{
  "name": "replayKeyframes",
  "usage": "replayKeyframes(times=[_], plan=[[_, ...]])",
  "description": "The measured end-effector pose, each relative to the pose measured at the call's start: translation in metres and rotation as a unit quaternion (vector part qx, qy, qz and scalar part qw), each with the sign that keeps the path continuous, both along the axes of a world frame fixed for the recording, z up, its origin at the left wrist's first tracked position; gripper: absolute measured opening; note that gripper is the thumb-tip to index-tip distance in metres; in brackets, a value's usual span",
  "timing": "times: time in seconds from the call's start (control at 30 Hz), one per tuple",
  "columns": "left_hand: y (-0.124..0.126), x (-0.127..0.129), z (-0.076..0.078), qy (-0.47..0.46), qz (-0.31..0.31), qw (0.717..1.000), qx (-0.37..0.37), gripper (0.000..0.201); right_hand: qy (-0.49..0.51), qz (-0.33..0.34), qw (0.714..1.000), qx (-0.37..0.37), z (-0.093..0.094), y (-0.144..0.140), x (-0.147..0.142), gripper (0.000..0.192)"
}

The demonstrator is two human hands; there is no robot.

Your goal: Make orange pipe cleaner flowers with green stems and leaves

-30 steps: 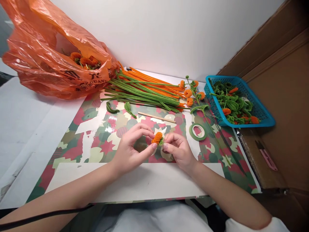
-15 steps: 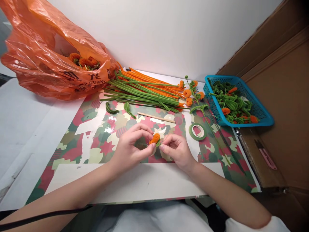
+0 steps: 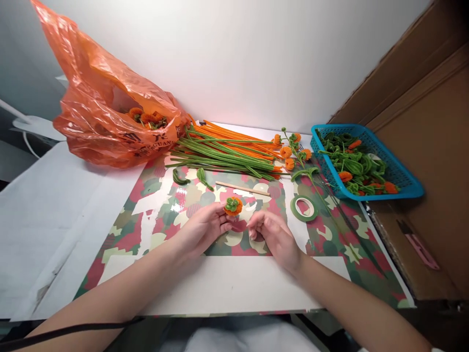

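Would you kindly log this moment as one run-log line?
left hand: holds orange pipe-cleaner flower in fingers | right hand: empty, beside it | nearby: green tape roll, wooden stick

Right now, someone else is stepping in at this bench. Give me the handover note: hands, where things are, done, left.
Left hand: pinches a small orange pipe-cleaner flower with a green centre, held above the patterned mat.
Right hand: holds nothing, fingers curled, just right of the flower.
Stock: green and orange pipe cleaners at the back of the mat, wooden stick in front of them, green tape roll to the right.
Done: the flower head looks formed; similar heads lie in the orange bag and blue basket, and a stemmed sprig lies beside the basket.
Left: this head has no stem I can see.
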State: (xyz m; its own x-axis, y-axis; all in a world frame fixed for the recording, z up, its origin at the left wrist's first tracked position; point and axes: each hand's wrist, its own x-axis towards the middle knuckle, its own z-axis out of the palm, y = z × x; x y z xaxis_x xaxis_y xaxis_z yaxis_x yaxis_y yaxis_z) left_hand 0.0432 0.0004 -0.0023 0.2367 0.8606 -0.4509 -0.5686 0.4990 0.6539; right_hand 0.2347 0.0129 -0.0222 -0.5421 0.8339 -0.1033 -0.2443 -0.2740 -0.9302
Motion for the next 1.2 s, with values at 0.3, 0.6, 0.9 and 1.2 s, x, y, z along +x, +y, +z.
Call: replayKeyframes(times=[0.3, 0.6, 0.9, 1.2], plan=[[-0.007, 0.006, 0.001, 0.192, -0.035, 0.977, 0.081, 0.026, -0.206, -0.082, 0.945, 0.241, 0.003, 0.002, -0.006, 0.013], [-0.009, 0.012, 0.007, 0.237, -0.065, 0.954, 0.173, 0.028, -0.345, -0.024, 0.818, 0.459, 0.010, 0.010, -0.002, 0.018], [-0.012, 0.010, 0.002, 0.238, -0.062, 0.940, 0.238, 0.019, -0.229, -0.082, 0.864, 0.440, 0.009, 0.012, -0.007, 0.027], [-0.011, 0.012, 0.002, 0.236, -0.052, 0.950, 0.199, 0.025, -0.220, -0.061, 0.893, 0.388, 0.011, 0.015, -0.003, 0.022]])
